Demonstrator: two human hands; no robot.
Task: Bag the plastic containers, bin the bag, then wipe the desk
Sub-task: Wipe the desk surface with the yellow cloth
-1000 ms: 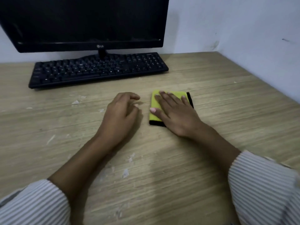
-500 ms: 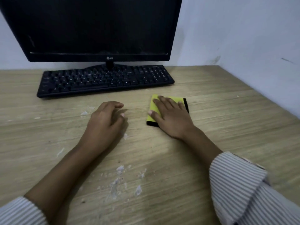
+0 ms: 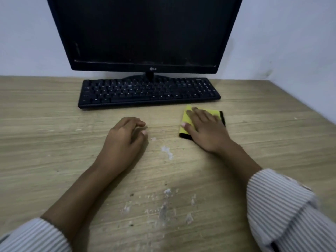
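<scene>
Fingers of my right hand lie straight and flat on the yellow cloth, pressing it to the desk, gripping nothing. Taking the keyboard as my mark: the desk spreads out under it, the dark monitor stands just behind it, and the cloth lies just in front of its right end, black edge showing. My left hand rests on the desk in front of the keyboard's middle, fingers loosely curled and holding nothing. White smears mark the wood nearer me, well apart from the keyboard.
</scene>
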